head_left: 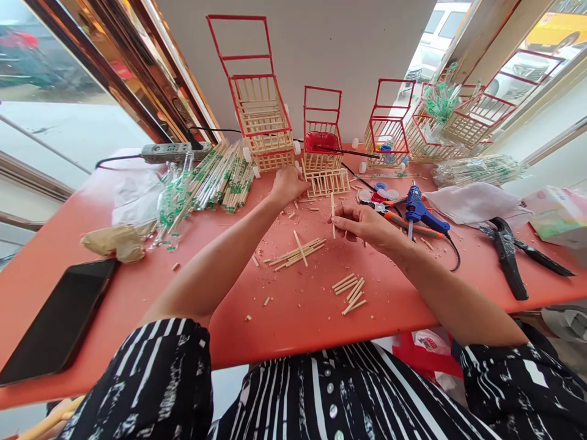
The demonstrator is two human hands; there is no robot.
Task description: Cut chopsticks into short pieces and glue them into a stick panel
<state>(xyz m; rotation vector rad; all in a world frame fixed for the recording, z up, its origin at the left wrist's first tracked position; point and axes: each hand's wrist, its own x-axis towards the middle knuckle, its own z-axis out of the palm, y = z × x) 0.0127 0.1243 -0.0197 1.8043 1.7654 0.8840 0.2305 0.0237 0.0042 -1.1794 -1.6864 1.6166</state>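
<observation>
Orange tbl (284, 324) is holding scraps (266, 301); R hand (360, 223) is pinching stick (332, 209), best kept steady; L hand (287, 185) is resting by lattice (328, 182), grip can't tell.

Pale stick (332, 205), coral table (284, 318) — black sleeves (158, 373), white-striped.

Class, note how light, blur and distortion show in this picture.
Head view: daylight washes out the left window; head view: the phone looks stretched toward the lower left, the box blurred at right; head view: the right hand and its stick look fairly crisp.
</observation>
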